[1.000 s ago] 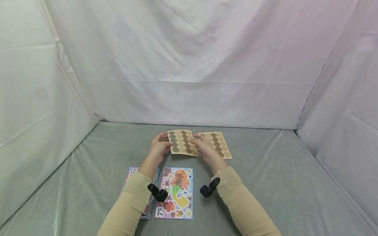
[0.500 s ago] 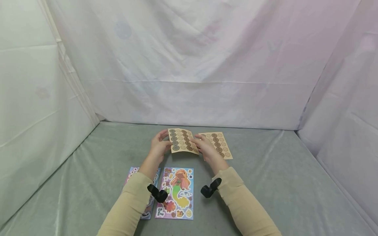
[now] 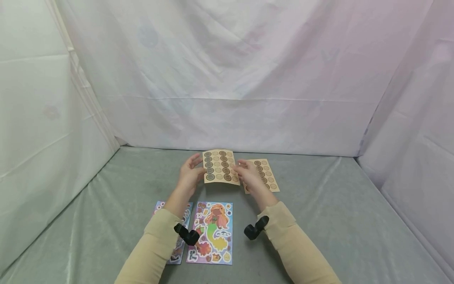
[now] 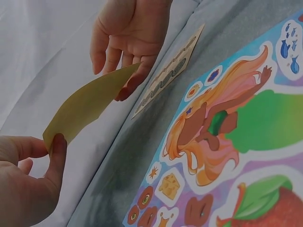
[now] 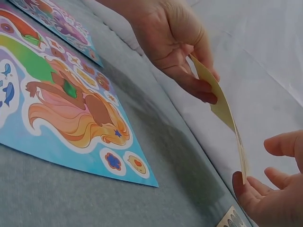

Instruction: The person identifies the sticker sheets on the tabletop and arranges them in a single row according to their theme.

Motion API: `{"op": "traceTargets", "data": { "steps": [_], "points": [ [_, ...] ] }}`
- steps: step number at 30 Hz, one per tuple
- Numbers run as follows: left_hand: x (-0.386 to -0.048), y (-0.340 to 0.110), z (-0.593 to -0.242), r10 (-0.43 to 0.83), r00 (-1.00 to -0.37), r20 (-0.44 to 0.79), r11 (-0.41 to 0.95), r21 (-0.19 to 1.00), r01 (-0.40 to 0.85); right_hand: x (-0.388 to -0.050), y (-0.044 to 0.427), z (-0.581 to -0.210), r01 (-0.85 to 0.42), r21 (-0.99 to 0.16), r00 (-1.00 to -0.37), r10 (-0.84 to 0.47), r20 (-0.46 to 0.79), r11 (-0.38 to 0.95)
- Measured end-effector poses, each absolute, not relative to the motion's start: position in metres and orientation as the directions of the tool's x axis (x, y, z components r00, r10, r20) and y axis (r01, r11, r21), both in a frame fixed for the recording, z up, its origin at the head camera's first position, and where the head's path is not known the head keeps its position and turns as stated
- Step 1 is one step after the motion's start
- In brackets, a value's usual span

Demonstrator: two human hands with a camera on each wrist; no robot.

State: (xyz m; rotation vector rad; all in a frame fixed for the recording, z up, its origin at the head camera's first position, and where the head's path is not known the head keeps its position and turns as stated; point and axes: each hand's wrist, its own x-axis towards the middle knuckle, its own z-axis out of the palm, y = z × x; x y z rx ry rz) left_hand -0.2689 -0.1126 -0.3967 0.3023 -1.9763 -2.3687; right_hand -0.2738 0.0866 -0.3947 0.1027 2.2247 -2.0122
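Note:
A tan sheet of round stickers (image 3: pixel 218 167) is held up off the table between both hands, slightly bowed. The left hand (image 3: pixel 189 177) pinches its left edge between thumb and fingers; the left wrist view shows that pinch on the sheet's plain yellowish back (image 4: pixel 85 104). At the right edge the right hand (image 3: pixel 251 178) holds the sheet, its thumb at the front and other fingers spread. In the right wrist view the sheet (image 5: pixel 220 104) appears nearly edge-on, with the left hand (image 5: pixel 173 42) above and the right hand (image 5: pixel 279 194) below.
A second tan sticker sheet (image 3: pixel 271 183) lies on the grey table (image 3: pixel 337 221), partly behind the right hand. Nearer the body lies a mermaid sticker sheet (image 3: pixel 214 232), and beside it another colourful sheet (image 3: pixel 177 256) partly under the left forearm. White cloth (image 3: pixel 227 79) hangs behind.
The held sheet has risen slightly and tilted more upright, its top edge moving away from the body. The right hand has shifted a little to the right. The lying sheets stay where they were.

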Motion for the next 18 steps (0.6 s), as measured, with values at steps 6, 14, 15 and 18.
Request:
{"op": "traceTargets", "data": {
  "steps": [6, 14, 15, 18],
  "points": [
    [-0.265, -0.115, -0.392, -0.149, -0.985, -0.086, -0.187, 0.981, -0.058, -0.273, 0.089, -0.391, 0.124, -0.987, -0.992, 0.002, -0.124, 0.105],
    [-0.259, -0.118, -0.391, -0.138, -0.989, -0.049, -0.177, 0.984, -0.024, -0.269, 0.093, -0.388, 0.085, -0.993, -0.996, 0.031, -0.083, 0.086],
    [-0.258, -0.118, -0.391, -0.138, -0.989, -0.046, -0.179, 0.984, -0.020, -0.268, 0.094, -0.388, 0.079, -0.993, -0.996, 0.035, -0.076, 0.086],
    [-0.256, -0.118, -0.389, -0.133, -0.991, -0.035, -0.198, 0.980, -0.008, -0.265, 0.096, -0.386, 0.060, -0.995, -0.998, 0.041, -0.056, 0.083]
  ]
}}
